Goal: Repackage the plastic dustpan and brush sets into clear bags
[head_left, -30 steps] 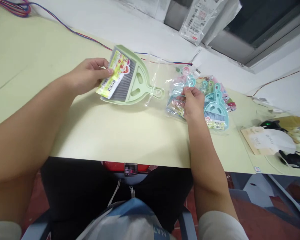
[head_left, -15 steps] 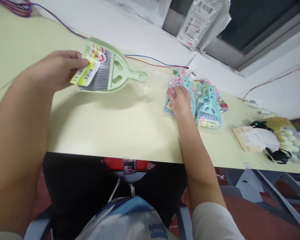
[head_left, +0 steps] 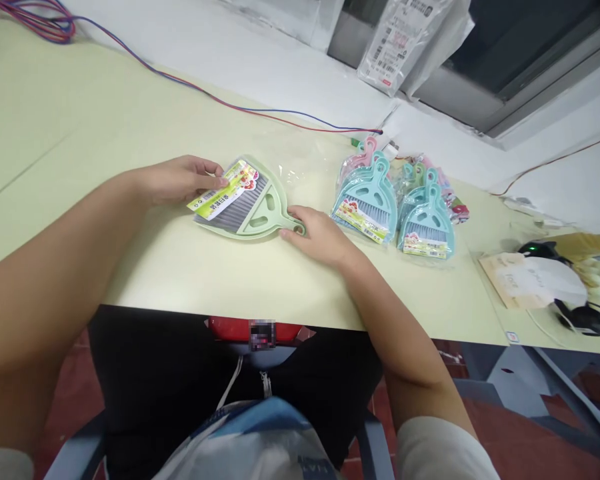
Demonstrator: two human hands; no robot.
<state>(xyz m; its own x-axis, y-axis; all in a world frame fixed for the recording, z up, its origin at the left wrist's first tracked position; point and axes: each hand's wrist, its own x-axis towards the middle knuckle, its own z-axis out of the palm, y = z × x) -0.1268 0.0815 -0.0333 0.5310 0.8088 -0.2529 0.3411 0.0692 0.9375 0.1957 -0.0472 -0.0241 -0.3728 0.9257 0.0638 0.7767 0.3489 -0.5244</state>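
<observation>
Between the left hand point(head_left: 180, 180) and the right hand point(head_left: 320, 235), the dustpan point(head_left: 278, 219) is pale green, its brush bristles point(head_left: 235, 215) grey. The label point(head_left: 225, 190) beside the left fingertips is yellow-green and white, with red-and-white mushroom shapes (and a touch of pink). Beyond the right hand, the turquoise dustpans point(head_left: 380, 183) show greyish-blue bristles, with a pink handle point(head_left: 367, 152) behind them. Under both hands the bench point(head_left: 230, 280) is pale yellow; past them run red and blue wires point(head_left: 150, 67) against a white wall point(head_left: 260, 57). Nearer the body, the trousers point(head_left: 140, 373) are black.
</observation>
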